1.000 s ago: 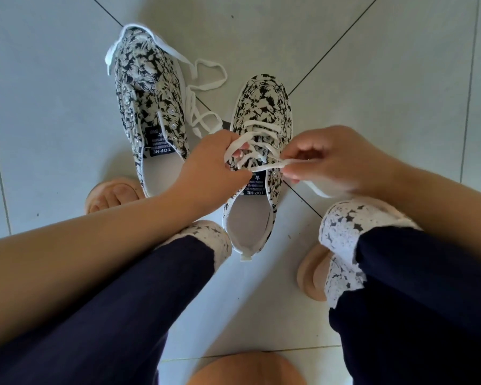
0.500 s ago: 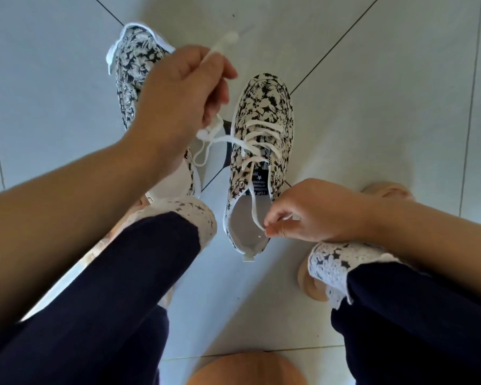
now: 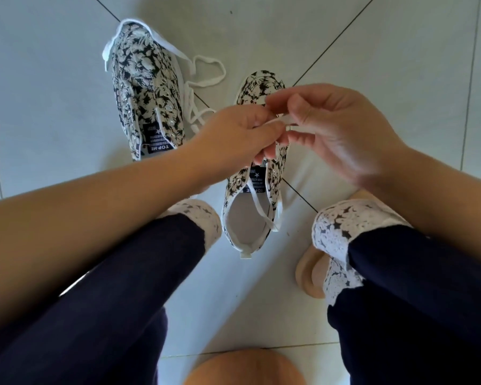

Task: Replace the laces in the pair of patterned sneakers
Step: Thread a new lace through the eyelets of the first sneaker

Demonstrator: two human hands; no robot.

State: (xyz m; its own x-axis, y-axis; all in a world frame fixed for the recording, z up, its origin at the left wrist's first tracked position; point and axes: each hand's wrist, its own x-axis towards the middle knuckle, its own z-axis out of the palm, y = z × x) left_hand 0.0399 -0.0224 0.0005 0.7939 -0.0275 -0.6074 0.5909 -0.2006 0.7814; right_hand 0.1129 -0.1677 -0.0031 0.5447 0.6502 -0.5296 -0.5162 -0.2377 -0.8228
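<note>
Two black-and-white patterned sneakers stand on the tiled floor. The left sneaker (image 3: 146, 107) has no lace in its eyelets, and a loose white lace (image 3: 206, 79) lies beside it. The right sneaker (image 3: 257, 187) sits between my knees, partly hidden by my hands. My left hand (image 3: 233, 137) and my right hand (image 3: 331, 129) meet above its tongue, and both pinch its white lace (image 3: 282, 120). One lace end (image 3: 264, 215) trails into the shoe's opening.
My legs in dark trousers with white lace cuffs (image 3: 336, 240) frame the right sneaker. A beige slipper (image 3: 307, 270) shows under my right leg. A tan rounded object (image 3: 245, 368) sits at the bottom edge. Grey floor tiles (image 3: 386, 51) surround everything.
My left hand came down from high over the left sneaker to the right sneaker's tongue. My right hand rose from the heel opening to meet it, both now pinching the lace.
</note>
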